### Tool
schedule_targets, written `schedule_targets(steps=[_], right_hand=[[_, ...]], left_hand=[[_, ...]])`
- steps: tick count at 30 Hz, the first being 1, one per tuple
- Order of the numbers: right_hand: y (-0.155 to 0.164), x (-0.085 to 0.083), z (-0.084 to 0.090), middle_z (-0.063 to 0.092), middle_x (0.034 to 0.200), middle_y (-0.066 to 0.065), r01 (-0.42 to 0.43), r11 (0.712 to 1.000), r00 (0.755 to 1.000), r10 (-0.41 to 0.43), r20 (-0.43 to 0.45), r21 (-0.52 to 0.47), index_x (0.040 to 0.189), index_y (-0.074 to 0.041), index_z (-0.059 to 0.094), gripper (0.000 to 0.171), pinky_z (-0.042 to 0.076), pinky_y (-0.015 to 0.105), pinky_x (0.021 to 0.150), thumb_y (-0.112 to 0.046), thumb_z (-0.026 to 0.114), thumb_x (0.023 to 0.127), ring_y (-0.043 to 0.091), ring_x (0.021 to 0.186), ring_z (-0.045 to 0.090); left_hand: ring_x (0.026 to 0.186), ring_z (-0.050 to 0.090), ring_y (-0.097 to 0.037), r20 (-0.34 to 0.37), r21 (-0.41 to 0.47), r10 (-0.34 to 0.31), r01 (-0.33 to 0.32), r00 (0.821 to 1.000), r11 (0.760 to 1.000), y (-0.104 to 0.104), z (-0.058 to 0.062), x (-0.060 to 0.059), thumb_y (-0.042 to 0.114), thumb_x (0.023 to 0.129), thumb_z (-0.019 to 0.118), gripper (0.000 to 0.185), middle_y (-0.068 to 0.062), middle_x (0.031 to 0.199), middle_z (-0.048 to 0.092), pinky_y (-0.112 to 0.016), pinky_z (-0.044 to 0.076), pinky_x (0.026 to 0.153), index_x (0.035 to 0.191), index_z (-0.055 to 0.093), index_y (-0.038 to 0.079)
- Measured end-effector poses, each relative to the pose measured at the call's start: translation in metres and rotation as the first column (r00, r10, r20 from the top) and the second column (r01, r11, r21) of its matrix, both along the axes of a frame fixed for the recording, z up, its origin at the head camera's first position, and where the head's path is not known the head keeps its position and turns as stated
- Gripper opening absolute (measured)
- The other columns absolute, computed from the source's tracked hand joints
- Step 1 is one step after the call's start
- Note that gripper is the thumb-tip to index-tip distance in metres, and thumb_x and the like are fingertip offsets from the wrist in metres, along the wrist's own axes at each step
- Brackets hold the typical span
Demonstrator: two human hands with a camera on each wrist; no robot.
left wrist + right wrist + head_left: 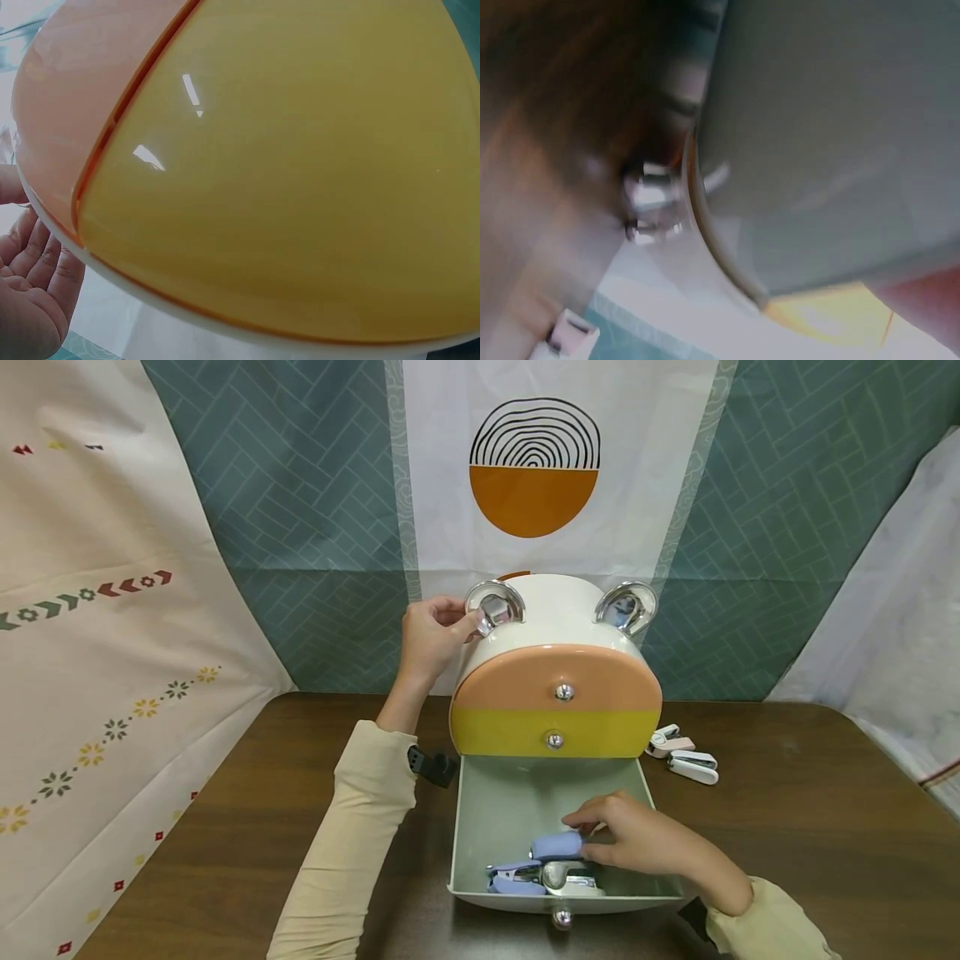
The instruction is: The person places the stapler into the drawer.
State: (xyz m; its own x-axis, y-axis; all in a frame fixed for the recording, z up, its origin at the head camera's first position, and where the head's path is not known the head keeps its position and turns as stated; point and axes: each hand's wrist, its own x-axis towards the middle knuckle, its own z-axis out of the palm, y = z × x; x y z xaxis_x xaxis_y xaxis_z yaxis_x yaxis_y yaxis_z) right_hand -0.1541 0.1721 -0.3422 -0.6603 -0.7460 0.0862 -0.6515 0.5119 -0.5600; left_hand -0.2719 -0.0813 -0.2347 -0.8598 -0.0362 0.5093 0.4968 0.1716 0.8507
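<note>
A lilac stapler point(557, 846) lying in the pulled-out green drawer point(501, 810) is pinched at its near end by the right hand point(643, 841), while the chrome ear point(494, 606) of the cabinet point(555, 670) is gripped by the left hand point(431, 635).

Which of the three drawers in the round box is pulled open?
The bottom pale green drawer is pulled out toward the person, with purple staplers inside. The peach drawer and yellow drawer above it are pushed in flush.
</note>
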Motion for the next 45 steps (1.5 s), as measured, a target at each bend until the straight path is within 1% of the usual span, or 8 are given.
schedule_targets(steps=[10,14,21,27,30,36,40,45], right_hand=[[0.043,0.001,0.023,0.067,0.099,0.012,0.143,0.981,0.981,-0.158,-0.113,-0.128,0.104,0.001,0.066,0.026,0.055,0.025,0.066,-0.011,0.068,0.081,0.013,0.085,0.064],[0.065,-0.003,0.026,0.067,0.097,0.011,0.240,0.947,0.955,-0.269,-0.124,-0.213,0.103,0.001,0.066,0.027,0.054,0.021,0.066,-0.008,0.070,0.078,0.005,0.085,0.063],[0.106,-0.016,0.019,0.066,0.096,-0.010,0.377,0.884,0.902,-0.418,-0.107,-0.277,0.104,0.003,0.065,0.030,0.053,0.015,0.064,-0.002,0.071,0.075,-0.004,0.083,0.061],[0.134,-0.031,0.009,0.064,0.101,0.022,0.493,0.848,0.846,-0.519,-0.119,-0.195,0.107,0.008,0.062,0.034,0.052,0.015,0.059,-0.005,0.071,0.076,-0.003,0.080,0.061],[0.143,-0.037,0.002,0.062,0.104,0.025,0.550,0.824,0.819,-0.564,-0.109,-0.133,0.109,0.006,0.062,0.037,0.051,0.013,0.061,-0.011,0.071,0.077,0.009,0.084,0.064],[0.156,-0.051,-0.011,0.059,0.109,0.029,0.583,0.812,0.809,-0.584,-0.072,-0.034,0.112,0.010,0.059,0.044,0.053,0.021,0.065,-0.015,0.071,0.078,0.039,0.094,0.061],[0.162,-0.059,-0.020,0.059,0.106,0.030,0.580,0.814,0.814,-0.578,-0.063,0.018,0.111,0.011,0.058,0.046,0.054,0.029,0.066,-0.015,0.072,0.076,0.040,0.093,0.061],[0.165,-0.067,-0.024,0.063,0.099,0.029,0.568,0.820,0.823,-0.564,-0.069,0.069,0.109,0.012,0.059,0.047,0.052,0.027,0.063,-0.014,0.074,0.073,0.036,0.089,0.063]], left_hand=[[0.058,0.059,-0.006,-0.009,0.001,-0.001,0.001,1.000,1.000,0.001,0.000,-0.001,0.003,0.079,0.065,0.017,-0.025,0.081,0.065,-0.023,0.055,0.057,0.087,0.064,-0.012],[0.058,0.059,-0.006,-0.010,0.002,0.002,-0.002,1.000,1.000,0.000,0.000,0.000,0.004,0.079,0.065,0.017,-0.025,0.081,0.065,-0.023,0.055,0.057,0.087,0.064,-0.012],[0.057,0.059,-0.006,-0.003,-0.004,0.005,-0.005,1.000,1.000,0.000,0.001,0.001,0.004,0.079,0.065,0.018,-0.024,0.081,0.065,-0.022,0.055,0.057,0.088,0.064,-0.011],[0.059,0.059,-0.006,-0.004,0.008,0.001,-0.001,1.000,1.000,0.001,0.001,0.002,0.003,0.079,0.065,0.018,-0.026,0.081,0.065,-0.023,0.055,0.058,0.087,0.064,-0.013],[0.059,0.059,-0.006,-0.004,0.008,-0.001,0.001,1.000,1.000,0.001,0.001,0.001,0.003,0.079,0.065,0.018,-0.025,0.081,0.064,-0.023,0.055,0.058,0.087,0.064,-0.013],[0.059,0.059,-0.006,0.000,0.005,-0.002,0.002,1.000,1.000,0.000,0.000,0.000,0.003,0.079,0.065,0.018,-0.025,0.081,0.064,-0.023,0.055,0.058,0.088,0.064,-0.012],[0.059,0.059,-0.006,0.002,0.000,0.001,-0.001,1.000,1.000,0.000,0.000,0.001,0.004,0.079,0.065,0.018,-0.025,0.081,0.065,-0.023,0.055,0.058,0.088,0.064,-0.012],[0.059,0.059,-0.006,-0.004,-0.004,0.004,-0.004,1.000,1.000,0.000,0.000,0.001,0.004,0.079,0.065,0.018,-0.025,0.081,0.065,-0.023,0.055,0.058,0.088,0.065,-0.012]])
